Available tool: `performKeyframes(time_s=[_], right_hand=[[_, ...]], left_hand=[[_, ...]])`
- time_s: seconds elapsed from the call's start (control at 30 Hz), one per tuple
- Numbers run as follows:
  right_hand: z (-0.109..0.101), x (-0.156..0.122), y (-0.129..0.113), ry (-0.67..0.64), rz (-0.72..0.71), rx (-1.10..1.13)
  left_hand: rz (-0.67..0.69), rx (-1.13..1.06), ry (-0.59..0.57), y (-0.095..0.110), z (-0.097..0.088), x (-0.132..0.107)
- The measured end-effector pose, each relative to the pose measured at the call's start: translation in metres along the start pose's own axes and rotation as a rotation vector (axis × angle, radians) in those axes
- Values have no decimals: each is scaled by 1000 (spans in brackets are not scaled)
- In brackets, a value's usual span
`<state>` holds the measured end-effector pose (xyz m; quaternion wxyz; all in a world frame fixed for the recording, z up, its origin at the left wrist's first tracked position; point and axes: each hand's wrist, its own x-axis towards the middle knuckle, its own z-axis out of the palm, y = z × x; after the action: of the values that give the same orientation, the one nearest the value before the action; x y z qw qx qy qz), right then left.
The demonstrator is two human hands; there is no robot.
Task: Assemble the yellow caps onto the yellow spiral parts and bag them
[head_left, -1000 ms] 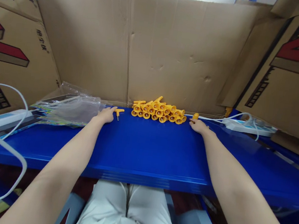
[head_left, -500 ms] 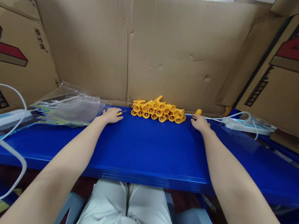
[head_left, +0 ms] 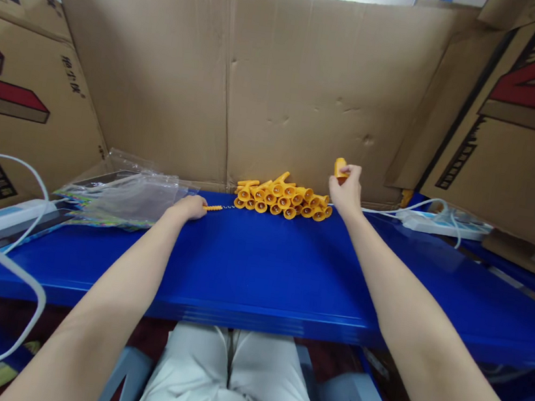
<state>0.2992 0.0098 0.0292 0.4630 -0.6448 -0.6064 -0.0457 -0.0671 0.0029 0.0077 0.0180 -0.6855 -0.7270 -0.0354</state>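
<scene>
**Small orange parts meet at a blue bench**

A person sits at a blue table (head_left: 268, 273), both bare arms stretched toward its far edge, pale trousers showing below the near rim. The left hand (head_left: 190, 207) rests on the tabletop with fingers curled together around the handle of an orange corkscrew piece (head_left: 214, 207), whose thin metal spiral points right toward the pile. The right hand (head_left: 346, 193) is lifted off the surface, fingertips pinched on a small orange cap (head_left: 339, 167) held just above and to the right of the heap.

Judging from the two hands, the step is bringing cap and screw piece together. It would go best with the left hand keeping the spiral level and steady while the right turns the cap's open end toward the tip, so the two line up before any push; a light pinch should be enough, since the parts look like hard, smooth, lightweight plastic that could slip or flick away.

Farther back, a pile of orange parts (head_left: 283, 197) lies against the cardboard wall (head_left: 283, 84), stacked in rows with hollow round ends facing the person. Clear plastic bags (head_left: 123, 193) lie far left, just beside the left hand. A white power strip (head_left: 446, 224) and its cable sit far right.
</scene>
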Motion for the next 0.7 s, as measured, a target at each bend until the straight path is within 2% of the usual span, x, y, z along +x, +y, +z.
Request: performKeyframes(time_s=[0.17,0.27,0.33,0.4,0.47,0.57,0.7], right_hand=[[3,-12,-34,-144,-184,151],[8,-24,-49,-397,-323,138],[12,-32,-56,-574,-381,42],[18,-40,-61,-693,-440,-41],[24,-46,-63,-740,-495,-82],[30,-50,-64,-737,-550,-81],[31,-52,-64,-737,-562,-73]], left_hand=[[143,-111,4,10,0,-3],[243,-207,15,15,-1,-7],[305,-258,15,18,-1,-8],[345,-293,8,19,-1,-10],[369,-304,5,22,-1,-11],[382,-292,-1,26,-2,-13],[385,-281,6,30,-4,-17]])
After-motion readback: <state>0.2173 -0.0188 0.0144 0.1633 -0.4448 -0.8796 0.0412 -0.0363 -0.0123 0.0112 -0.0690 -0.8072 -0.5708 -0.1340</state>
